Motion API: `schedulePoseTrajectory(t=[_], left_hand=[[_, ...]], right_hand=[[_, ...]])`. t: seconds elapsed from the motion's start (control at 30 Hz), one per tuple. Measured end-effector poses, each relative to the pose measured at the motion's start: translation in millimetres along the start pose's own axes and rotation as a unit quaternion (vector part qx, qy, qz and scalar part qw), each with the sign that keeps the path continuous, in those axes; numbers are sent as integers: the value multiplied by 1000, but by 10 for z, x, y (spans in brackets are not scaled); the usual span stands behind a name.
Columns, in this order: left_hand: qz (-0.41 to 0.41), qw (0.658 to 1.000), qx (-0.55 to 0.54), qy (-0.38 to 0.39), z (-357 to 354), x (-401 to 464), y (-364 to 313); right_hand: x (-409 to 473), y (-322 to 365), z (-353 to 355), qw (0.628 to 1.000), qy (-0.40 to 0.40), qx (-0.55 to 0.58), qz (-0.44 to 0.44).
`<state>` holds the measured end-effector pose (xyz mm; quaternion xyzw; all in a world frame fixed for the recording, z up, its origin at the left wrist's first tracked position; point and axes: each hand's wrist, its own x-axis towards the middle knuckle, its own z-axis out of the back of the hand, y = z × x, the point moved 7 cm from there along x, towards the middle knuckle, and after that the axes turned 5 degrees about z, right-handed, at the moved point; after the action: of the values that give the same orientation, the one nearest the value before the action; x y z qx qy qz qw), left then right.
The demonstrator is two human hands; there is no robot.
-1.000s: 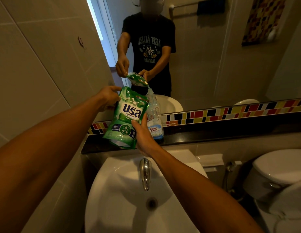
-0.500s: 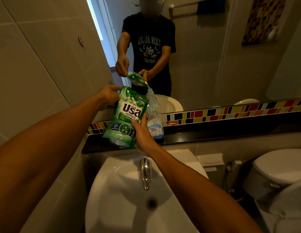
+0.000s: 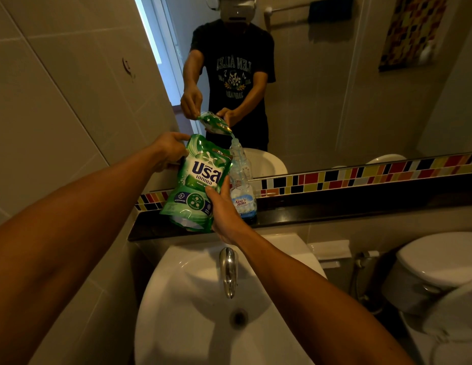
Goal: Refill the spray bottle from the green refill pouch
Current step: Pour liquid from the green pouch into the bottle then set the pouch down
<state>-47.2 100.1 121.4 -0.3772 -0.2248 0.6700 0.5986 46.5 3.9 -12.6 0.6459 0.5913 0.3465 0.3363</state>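
Note:
The green refill pouch [image 3: 196, 184] is tilted to the right above the black ledge, its top right corner at the open neck of the clear spray bottle [image 3: 241, 185]. My left hand [image 3: 167, 154] grips the pouch's upper left corner. My right hand [image 3: 224, 210] holds the pouch's lower right side from below, thumb on the front. The bottle stands upright on the ledge against the mirror, its sprayer head off, its lower part partly hidden behind my right hand. The mirror shows the pouch's spout over the bottle's mouth.
A black ledge [image 3: 335, 209] runs under the mirror with a coloured tile strip [image 3: 361, 172]. Below it sits a white washbasin [image 3: 192, 325] with a chrome tap [image 3: 229, 270]. A toilet [image 3: 440, 262] stands at the right. A tiled wall [image 3: 58, 114] closes the left side.
The pouch has tipped very slightly further towards the bottle; both hands keep their hold and stay nearly in place.

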Motion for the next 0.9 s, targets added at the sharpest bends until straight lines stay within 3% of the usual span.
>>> schedulePoseTrajectory(t=[0.9], left_hand=[[-1,1000,15,0,7,-33,-84]], right_hand=[[17,-7,-28,999,4,31,-6]])
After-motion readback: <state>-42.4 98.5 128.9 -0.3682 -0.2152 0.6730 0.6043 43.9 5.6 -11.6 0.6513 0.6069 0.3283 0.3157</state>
